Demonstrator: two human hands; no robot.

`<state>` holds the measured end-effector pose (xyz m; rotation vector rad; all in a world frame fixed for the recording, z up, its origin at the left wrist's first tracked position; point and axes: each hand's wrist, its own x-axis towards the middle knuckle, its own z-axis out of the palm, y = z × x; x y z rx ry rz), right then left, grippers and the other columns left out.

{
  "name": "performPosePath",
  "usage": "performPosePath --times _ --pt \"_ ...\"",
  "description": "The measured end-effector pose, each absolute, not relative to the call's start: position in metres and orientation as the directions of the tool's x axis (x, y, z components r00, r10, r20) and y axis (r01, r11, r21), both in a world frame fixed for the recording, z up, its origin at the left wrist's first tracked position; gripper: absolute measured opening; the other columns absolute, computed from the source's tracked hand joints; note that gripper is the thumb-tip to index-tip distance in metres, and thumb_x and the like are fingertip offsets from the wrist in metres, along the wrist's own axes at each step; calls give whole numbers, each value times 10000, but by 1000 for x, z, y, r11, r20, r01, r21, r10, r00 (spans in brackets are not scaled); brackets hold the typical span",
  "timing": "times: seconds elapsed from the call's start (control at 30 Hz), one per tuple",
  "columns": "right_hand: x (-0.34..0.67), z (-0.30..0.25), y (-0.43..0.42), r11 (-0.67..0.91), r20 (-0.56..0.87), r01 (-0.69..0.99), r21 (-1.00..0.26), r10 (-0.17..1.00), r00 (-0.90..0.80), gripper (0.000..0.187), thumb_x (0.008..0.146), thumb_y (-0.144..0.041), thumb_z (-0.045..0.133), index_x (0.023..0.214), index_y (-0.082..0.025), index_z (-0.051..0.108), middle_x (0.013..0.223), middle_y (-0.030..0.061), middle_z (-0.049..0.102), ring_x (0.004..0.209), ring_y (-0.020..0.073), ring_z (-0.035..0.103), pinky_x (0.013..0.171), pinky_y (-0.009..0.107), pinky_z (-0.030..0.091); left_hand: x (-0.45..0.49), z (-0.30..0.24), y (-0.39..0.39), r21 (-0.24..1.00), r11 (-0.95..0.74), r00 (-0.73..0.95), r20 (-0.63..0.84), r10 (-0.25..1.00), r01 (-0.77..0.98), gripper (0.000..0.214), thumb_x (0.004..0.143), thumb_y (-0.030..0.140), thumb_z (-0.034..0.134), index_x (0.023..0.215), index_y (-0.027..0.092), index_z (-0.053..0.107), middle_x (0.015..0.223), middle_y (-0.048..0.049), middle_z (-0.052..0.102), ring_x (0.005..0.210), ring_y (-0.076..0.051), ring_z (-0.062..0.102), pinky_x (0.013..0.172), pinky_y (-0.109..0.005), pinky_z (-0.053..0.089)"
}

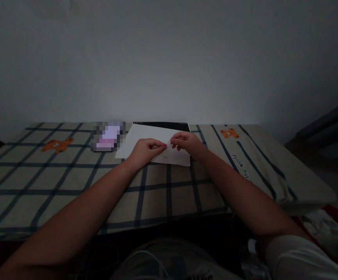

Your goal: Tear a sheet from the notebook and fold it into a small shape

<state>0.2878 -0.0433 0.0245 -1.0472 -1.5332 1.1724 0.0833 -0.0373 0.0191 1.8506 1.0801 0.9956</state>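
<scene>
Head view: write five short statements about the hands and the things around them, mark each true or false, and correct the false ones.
1. The left hand and right hand reach over the paper. True.
2. The phone lies right of the paper. False: it lies left of it.
3. An orange bear shows left of the phone. True.
4. The hands are far apart. False: their fingertips nearly meet at a pale bit.
5. The phone's screen is dark. False: it is lit.
</scene>
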Motion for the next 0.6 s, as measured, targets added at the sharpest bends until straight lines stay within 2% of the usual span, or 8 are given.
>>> performPosePath --times 0.23,0.43,0.6 --pt "288 24 -45 216 186 105 -971 952 -242 216 722 -370 700 781 -172 637 675 -5 645 594 105 542 593 263 439 84 19 -39 883 -376 362 265 894 282 218 721 395 747 821 204 782 851 -66 772 771 -203 694 706 -325 539" --pt "284 21 -45 263 236 139 -955 954 -187 233 729 -388 698 778 -175 618 684 -6 635 604 106 538 600 265 448 85 20 -41 899 -353 360 249 899 259 214 712 378 758 830 201 783 819 -61 768 736 -189 685 689 -315 539" --pt "285 13 -41 346 328 145 -927 935 -132 249 735 -402 709 796 -176 625 725 4 649 617 108 554 599 262 453 86 26 -42 926 -285 278 214 936 246 286 722 398 760 906 180 782 802 -68 762 675 -163 656 646 -288 518"
